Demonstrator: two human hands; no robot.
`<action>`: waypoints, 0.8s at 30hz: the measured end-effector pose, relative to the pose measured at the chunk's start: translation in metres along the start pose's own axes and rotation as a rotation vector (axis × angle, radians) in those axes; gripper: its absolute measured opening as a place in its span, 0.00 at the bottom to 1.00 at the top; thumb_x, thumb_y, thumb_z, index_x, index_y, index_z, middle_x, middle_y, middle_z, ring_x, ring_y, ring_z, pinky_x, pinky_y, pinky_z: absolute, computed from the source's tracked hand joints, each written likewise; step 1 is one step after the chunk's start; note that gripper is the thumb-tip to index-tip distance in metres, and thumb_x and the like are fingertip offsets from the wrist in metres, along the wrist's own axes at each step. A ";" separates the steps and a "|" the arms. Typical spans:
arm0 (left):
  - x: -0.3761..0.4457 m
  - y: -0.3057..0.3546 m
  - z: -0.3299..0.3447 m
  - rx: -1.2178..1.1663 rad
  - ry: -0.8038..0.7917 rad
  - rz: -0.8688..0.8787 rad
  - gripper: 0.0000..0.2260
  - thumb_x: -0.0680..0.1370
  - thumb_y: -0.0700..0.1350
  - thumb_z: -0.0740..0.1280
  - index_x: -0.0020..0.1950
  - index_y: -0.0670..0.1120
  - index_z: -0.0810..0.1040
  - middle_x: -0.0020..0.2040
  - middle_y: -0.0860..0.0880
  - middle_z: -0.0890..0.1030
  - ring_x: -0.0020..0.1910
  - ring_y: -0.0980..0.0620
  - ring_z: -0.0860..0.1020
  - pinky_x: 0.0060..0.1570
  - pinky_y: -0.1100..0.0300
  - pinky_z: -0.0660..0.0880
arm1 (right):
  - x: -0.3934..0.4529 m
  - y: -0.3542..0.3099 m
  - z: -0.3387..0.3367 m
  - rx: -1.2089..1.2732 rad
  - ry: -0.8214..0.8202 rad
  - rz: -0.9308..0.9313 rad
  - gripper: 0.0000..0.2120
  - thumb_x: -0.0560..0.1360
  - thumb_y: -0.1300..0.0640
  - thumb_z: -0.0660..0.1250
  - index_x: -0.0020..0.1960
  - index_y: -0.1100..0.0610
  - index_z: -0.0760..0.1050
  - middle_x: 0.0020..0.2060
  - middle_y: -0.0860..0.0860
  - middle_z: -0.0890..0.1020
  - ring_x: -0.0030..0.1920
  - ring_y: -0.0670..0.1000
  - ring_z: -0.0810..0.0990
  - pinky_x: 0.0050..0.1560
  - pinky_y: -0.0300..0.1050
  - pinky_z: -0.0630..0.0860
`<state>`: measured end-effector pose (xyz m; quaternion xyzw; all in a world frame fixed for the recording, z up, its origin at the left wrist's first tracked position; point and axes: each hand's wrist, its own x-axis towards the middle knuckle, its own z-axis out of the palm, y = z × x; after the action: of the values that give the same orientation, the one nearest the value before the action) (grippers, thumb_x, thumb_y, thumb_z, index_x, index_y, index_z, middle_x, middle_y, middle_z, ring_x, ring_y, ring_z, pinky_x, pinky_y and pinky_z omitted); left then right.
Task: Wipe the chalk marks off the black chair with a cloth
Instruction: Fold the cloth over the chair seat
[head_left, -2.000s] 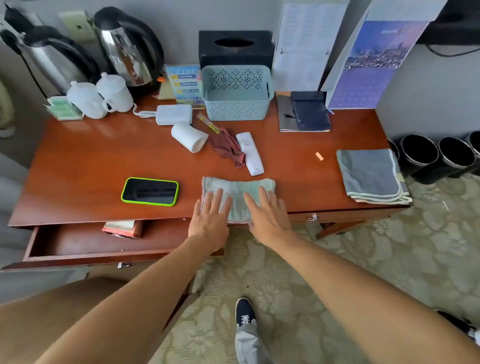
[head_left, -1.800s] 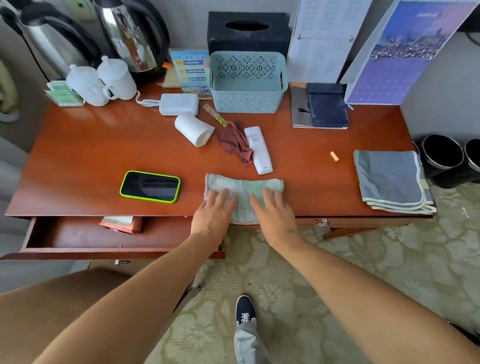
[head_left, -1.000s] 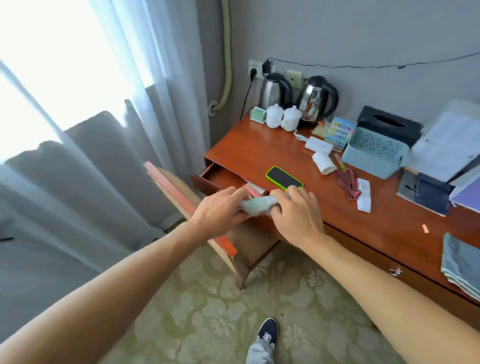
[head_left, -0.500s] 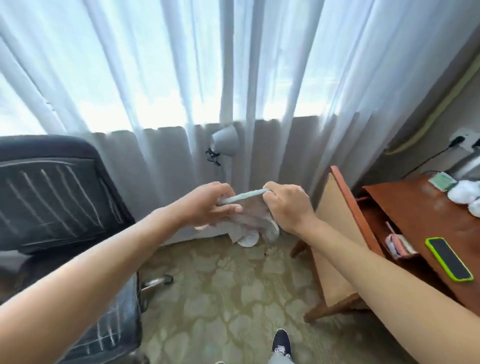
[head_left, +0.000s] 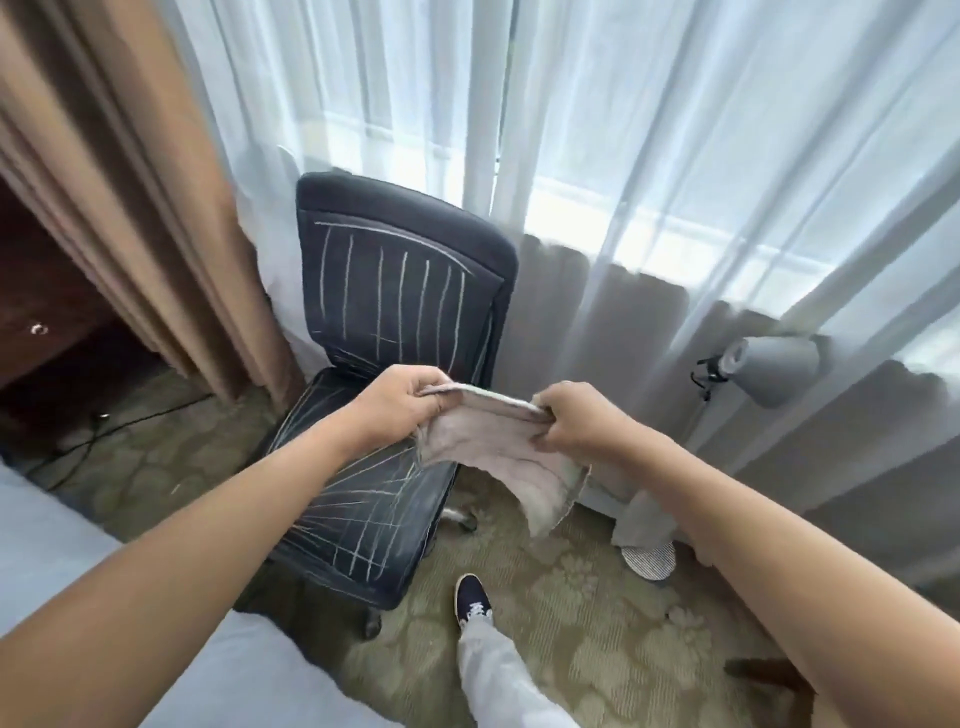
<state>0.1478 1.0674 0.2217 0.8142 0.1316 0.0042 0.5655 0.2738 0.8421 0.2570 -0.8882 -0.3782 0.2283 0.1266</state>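
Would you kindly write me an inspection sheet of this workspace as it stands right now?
Surface: black fabric office chair, white chalk lines on backrest and seat, unwiped.
Job's things: pale grey cloth stretched above the seat's right edge, not touching it.
Clutter: striped slipper on patterned carpet.
Grippers: left hand and right hand each grip a cloth end.
Cables: dark cable across the floor, left.
Surroundings: sheer white curtains, brown drape, grey clip lamp.
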 end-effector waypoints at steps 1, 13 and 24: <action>0.000 -0.009 -0.009 -0.042 0.052 -0.045 0.09 0.81 0.47 0.72 0.46 0.42 0.84 0.36 0.51 0.82 0.35 0.58 0.77 0.37 0.65 0.73 | 0.020 -0.002 -0.002 0.078 -0.031 -0.005 0.08 0.70 0.58 0.75 0.37 0.54 0.76 0.33 0.47 0.78 0.40 0.52 0.78 0.41 0.47 0.74; 0.043 -0.075 -0.092 -0.881 0.322 -0.636 0.21 0.83 0.56 0.65 0.64 0.40 0.79 0.52 0.40 0.84 0.51 0.42 0.84 0.56 0.47 0.80 | 0.210 -0.021 0.024 1.397 -0.479 0.079 0.20 0.83 0.57 0.68 0.73 0.60 0.72 0.67 0.63 0.79 0.66 0.64 0.79 0.58 0.58 0.81; 0.061 -0.121 -0.130 -0.698 0.512 -0.710 0.19 0.80 0.29 0.67 0.69 0.42 0.77 0.62 0.42 0.83 0.52 0.43 0.84 0.46 0.49 0.83 | 0.264 -0.016 0.061 1.216 -0.409 0.251 0.37 0.77 0.74 0.67 0.78 0.46 0.64 0.62 0.54 0.78 0.55 0.58 0.83 0.57 0.59 0.81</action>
<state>0.1611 1.2397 0.1488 0.4575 0.5216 0.0546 0.7180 0.3944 1.0487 0.1294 -0.6343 -0.0917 0.5788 0.5042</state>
